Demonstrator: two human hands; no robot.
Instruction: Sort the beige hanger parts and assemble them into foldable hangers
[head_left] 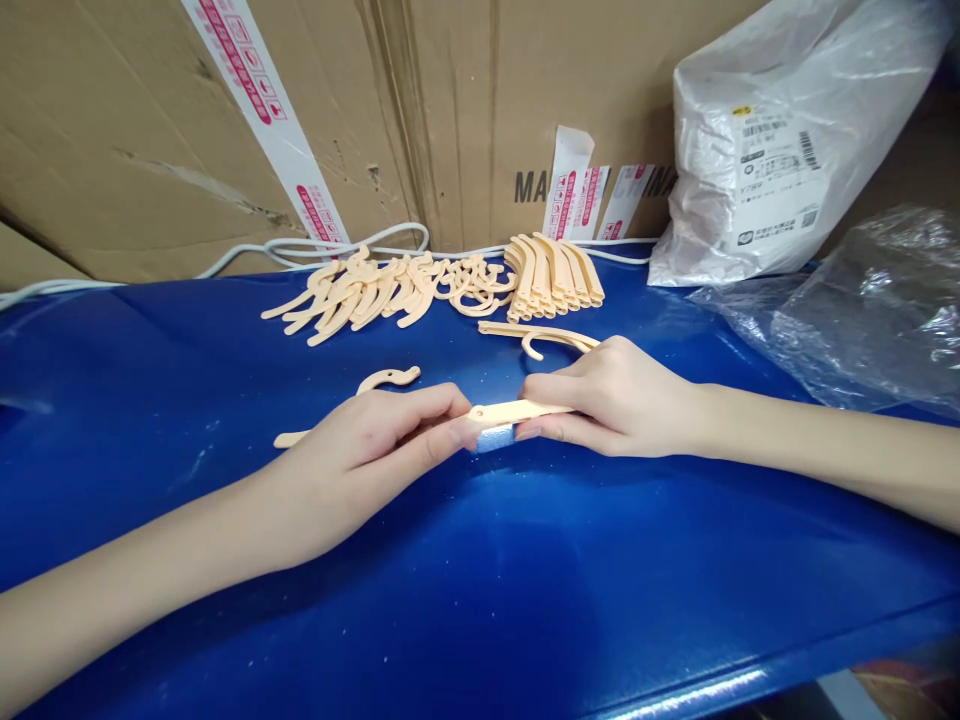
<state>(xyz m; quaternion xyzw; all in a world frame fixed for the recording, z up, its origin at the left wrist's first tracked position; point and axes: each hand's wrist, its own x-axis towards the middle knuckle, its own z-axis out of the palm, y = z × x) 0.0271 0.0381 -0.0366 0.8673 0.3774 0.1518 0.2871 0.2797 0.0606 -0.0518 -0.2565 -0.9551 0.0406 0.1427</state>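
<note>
My left hand (360, 465) and my right hand (611, 395) meet over the middle of the blue table. Both are closed on a cream plastic hanger arm (514, 411) with a small hole near its left end. The left thumb and fingers pinch that end; the right fingers grip farther along, hiding the rest. Behind my left hand lies a curved cream hanger piece (390, 377), partly covered by the hand. Just beyond my right hand are a cream hanger arm (499, 328) and a hook (534, 345), whose right ends are hidden or overlapped.
A loose heap of flat cream hanger arms (360, 298), several hooks (474, 285) and a neat row of hanger arms (553, 278) lie along the back. Behind them are a white cable (300, 248) and cardboard boxes (465, 110). White bag (780, 150) and clear plastic (870, 310) sit right.
</note>
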